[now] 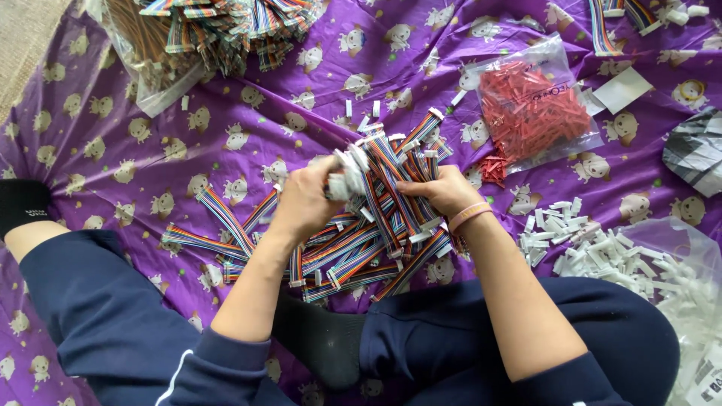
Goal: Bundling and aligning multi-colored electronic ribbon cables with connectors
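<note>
At the purple sheet's (248, 120) top-left edge we note a stacked heap of ribbon cables (226, 26). Mid-sheet, left hand (304, 199) closed around a bundle of rainbow ribbon cables (372, 169); right hand (444, 192) pinching the same bundle. Right: bag of red connectors (530, 109), white connectors (594, 244).

A glossy purple sheet (248, 128) printed with small cream cartoon animals covers nearly the whole floor, creased into folds that fan out from the left. At the top-left corner, a strip of beige woven floor (26, 34) shows under even, soft light.
</note>
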